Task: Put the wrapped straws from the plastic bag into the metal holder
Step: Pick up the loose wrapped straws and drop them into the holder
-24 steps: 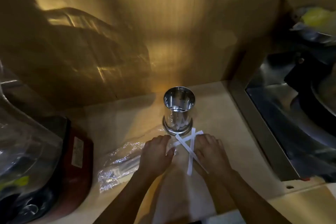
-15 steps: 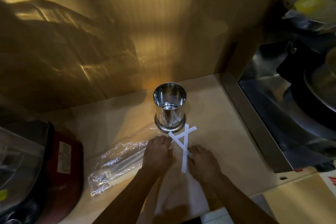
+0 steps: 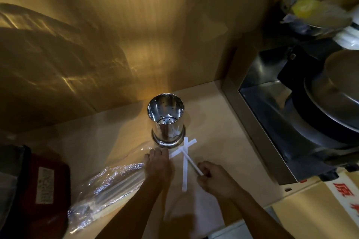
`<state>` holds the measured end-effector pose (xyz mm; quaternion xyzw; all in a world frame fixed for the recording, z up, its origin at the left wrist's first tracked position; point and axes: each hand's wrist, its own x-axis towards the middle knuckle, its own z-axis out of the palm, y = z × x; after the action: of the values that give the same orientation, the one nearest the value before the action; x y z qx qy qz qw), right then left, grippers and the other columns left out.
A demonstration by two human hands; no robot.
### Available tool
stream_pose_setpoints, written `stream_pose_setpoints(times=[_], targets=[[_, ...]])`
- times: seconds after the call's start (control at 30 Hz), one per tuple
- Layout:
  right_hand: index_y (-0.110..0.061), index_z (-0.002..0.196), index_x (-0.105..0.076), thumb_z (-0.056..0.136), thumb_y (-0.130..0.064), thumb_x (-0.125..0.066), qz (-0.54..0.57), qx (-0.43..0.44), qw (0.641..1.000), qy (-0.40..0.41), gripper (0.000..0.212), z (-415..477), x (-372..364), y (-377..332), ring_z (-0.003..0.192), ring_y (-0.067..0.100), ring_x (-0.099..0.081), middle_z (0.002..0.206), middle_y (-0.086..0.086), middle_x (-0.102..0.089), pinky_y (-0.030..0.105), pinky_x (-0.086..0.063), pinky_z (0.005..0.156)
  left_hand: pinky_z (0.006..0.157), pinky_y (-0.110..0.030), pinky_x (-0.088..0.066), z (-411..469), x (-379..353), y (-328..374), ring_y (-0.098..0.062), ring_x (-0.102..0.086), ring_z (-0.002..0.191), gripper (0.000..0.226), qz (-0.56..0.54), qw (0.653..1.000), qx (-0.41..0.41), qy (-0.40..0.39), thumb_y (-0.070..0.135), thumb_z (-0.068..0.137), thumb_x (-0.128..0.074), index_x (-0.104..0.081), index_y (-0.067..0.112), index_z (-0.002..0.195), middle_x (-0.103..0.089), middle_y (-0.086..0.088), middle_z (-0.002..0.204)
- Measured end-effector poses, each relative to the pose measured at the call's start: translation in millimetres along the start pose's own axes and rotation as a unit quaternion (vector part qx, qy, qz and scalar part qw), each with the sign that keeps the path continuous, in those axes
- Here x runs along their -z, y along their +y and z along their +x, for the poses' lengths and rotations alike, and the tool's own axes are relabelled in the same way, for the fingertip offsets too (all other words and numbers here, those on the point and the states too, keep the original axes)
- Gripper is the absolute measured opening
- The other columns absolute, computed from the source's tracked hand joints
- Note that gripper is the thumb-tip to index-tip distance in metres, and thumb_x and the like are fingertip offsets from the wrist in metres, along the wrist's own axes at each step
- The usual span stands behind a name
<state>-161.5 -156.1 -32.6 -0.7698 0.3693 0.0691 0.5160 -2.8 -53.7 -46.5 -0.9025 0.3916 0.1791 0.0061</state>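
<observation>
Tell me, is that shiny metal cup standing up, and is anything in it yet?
Upright and empty: the metal holder stands on its base, its perforated bottom bare. The wrapped straws lie crossed on the counter.

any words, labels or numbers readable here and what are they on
"原": large red Chinese character on the white sign at the lower right edge; it looks like this, though partly cut off.
Second red character below it: cropped by the frame, unreadable.
White label on the dark red appliance at left: print too small and blurred to read.
Nothing legible on the metal holder, the wrapped straws or the plastic bag.
</observation>
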Motion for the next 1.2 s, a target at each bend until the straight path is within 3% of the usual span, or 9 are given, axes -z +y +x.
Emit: stream_pose_setpoints(times=[0.13, 0.23, 0.3, 0.43, 0.6, 0.67, 0.83, 1.0, 1.2], targets=[[-0.033, 0.078, -0.055, 0.077, 0.0, -0.055, 0.104, -0.009, 0.994, 0.023, 0.034, -0.8, 15.8, -8.6, 0.055, 0.018, -0.053, 0.067, 0.005, -0.056, 0.035, -0.045, 0.056, 0.102, -0.044, -0.031, 5.5, 0.3, 3.3, -0.032, -0.039, 0.12, 0.034, 0.019, 0.997, 0.042, -0.058, 0.024, 0.09, -0.041, -0.044, 0.008, 0.12, -0.047, -0.015, 0.128], [-0.018, 0.105, -0.063, 0.082, 0.01, -0.053, 0.185, -0.015, 0.982, 0.033, 0.037, 1.9, 27.4, -14.9, 0.065, 0.018, -0.065, 0.077, 0.008, -0.068, 0.032, -0.051, 0.062, 0.1, -0.043, -0.031, 2.8, 0.4, 4.4, -0.03, -0.042, 0.116, 0.03, 0.037, 0.998, -0.002, -0.041, 0.021, 0.09, -0.039, -0.045, 0.009, 0.117, -0.05, -0.014, 0.124], [-0.001, 0.098, -0.068, 0.083, 0.013, -0.052, 0.245, -0.026, 0.968, 0.049, 0.026, 2.9, 34.8, -21.2, 0.063, 0.025, -0.065, 0.075, 0.016, -0.07, 0.03, -0.05, 0.057, 0.099, -0.042, -0.03, 0.0, 3.4, 3.2, -0.029, -0.048, 0.112, 0.026, 0.019, 0.999, -0.026, -0.023, 0.017, 0.09, -0.039, -0.046, 0.01, 0.114, -0.057, -0.013, 0.118], [0.005, 0.088, -0.068, 0.085, 0.004, -0.052, 0.275, -0.017, 0.96, 0.059, 0.016, 2.9, 52.3, -36.4, 0.04, 0.007, -0.058, 0.053, -0.004, -0.069, 0.014, -0.039, 0.035, 0.091, -0.038, -0.034, -3.3, 19.4, 2.0, -0.033, -0.057, 0.1, 0.023, -0.017, 0.998, -0.056, 0.005, 0.009, 0.084, -0.043, -0.047, 0.011, 0.107, -0.066, -0.015, 0.104], [-0.013, 0.098, -0.069, 0.084, -0.031, -0.058, 0.336, 0.033, 0.94, 0.05, 0.025, 8.3, 64.3, -54.3, 0.065, 0.016, -0.07, 0.089, 0.002, -0.075, 0.021, -0.049, 0.045, 0.066, -0.036, -0.042, -12.9, 41.4, 0.7, -0.033, -0.059, 0.081, 0.016, -0.22, 0.972, -0.081, 0.023, 0.005, 0.083, -0.048, -0.048, 0.021, 0.081, -0.064, -0.011, 0.082], [-0.019, 0.1, -0.067, 0.076, -0.041, -0.057, 0.335, 0.066, 0.939, 0.044, 0.034, 9.9, 67.2, -59.6, 0.077, 0.017, -0.07, 0.097, 0.0, -0.075, 0.025, -0.051, 0.056, 0.07, -0.031, -0.043, -14.6, 47.7, 2.1, -0.027, -0.059, 0.088, 0.021, -0.282, 0.956, -0.083, 0.02, 0.005, 0.088, -0.046, -0.059, 0.022, 0.085, -0.065, -0.006, 0.093], [-0.003, 0.104, -0.062, 0.077, -0.009, -0.065, 0.353, 0.126, 0.924, 0.074, 0.027, 17.1, 73.4, -70.0, 0.07, 0.016, -0.069, 0.09, 0.005, -0.075, 0.022, -0.05, 0.051, 0.072, -0.001, -0.035, -21.2, 67.9, 5.5, -0.012, -0.051, 0.102, 0.042, -0.337, 0.937, -0.09, 0.016, -0.012, 0.083, -0.042, -0.066, 0.014, 0.107, -0.057, -0.003, 0.116], [0.005, 0.09, -0.064, 0.083, -0.002, -0.059, 0.327, 0.167, 0.919, 0.142, 0.011, 17.4, 79.6, -81.6, 0.054, 0.012, -0.058, 0.062, 0.002, -0.072, 0.026, -0.043, 0.049, 0.07, 0.002, -0.039, -36.2, 93.3, 14.3, 0.009, -0.055, 0.084, 0.027, -0.413, 0.903, -0.112, 0.042, 0.003, 0.084, -0.059, -0.069, 0.021, 0.102, -0.062, 0.005, 0.102], [-0.027, 0.069, -0.066, 0.085, -0.009, -0.059, 0.254, 0.285, 0.887, 0.261, 0.025, 3.4, 87.7, -113.4, 0.049, -0.002, -0.052, 0.058, -0.012, -0.064, 0.008, -0.039, 0.047, 0.066, -0.008, -0.044, -49.8, 137.9, 19.4, 0.003, -0.062, 0.075, 0.021, -0.526, 0.819, -0.102, 0.206, 0.023, 0.085, -0.062, -0.067, 0.041, 0.078, -0.07, 0.019, 0.079]])
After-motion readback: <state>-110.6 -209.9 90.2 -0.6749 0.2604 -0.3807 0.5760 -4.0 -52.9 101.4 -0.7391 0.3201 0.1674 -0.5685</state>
